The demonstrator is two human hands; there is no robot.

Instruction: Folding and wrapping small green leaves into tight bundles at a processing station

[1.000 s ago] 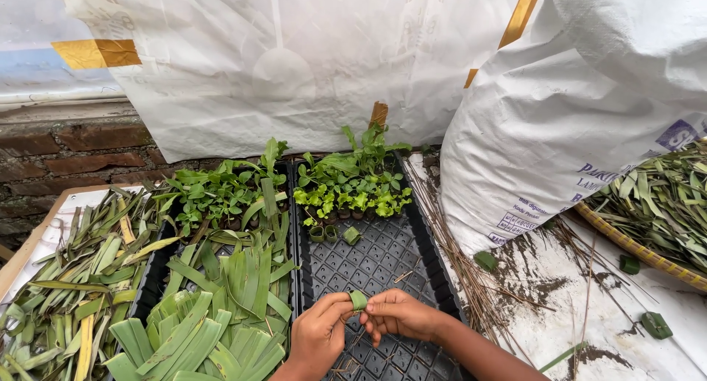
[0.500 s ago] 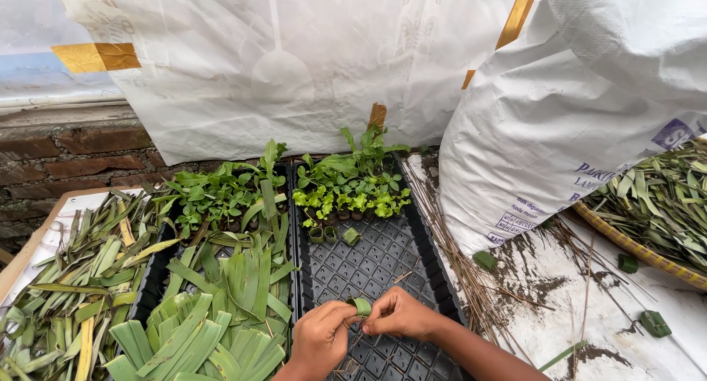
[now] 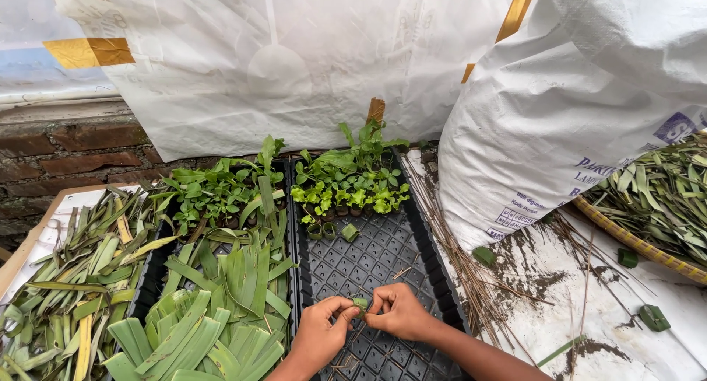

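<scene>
1. Left hand [image 3: 318, 335] and right hand [image 3: 398, 312] both pinch a small rolled green leaf cup [image 3: 361, 303], keeping it curled.
2. It's over the black plastic seedling tray's [image 3: 383, 256] near edge, seedlings [image 3: 346, 189] at the far end.

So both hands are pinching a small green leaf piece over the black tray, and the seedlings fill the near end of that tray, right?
Not quite. The head view shows both hands, left and right, pinching the small green leaf piece over the black tray, but the seedlings fill its far end, by the white sheet.
</scene>
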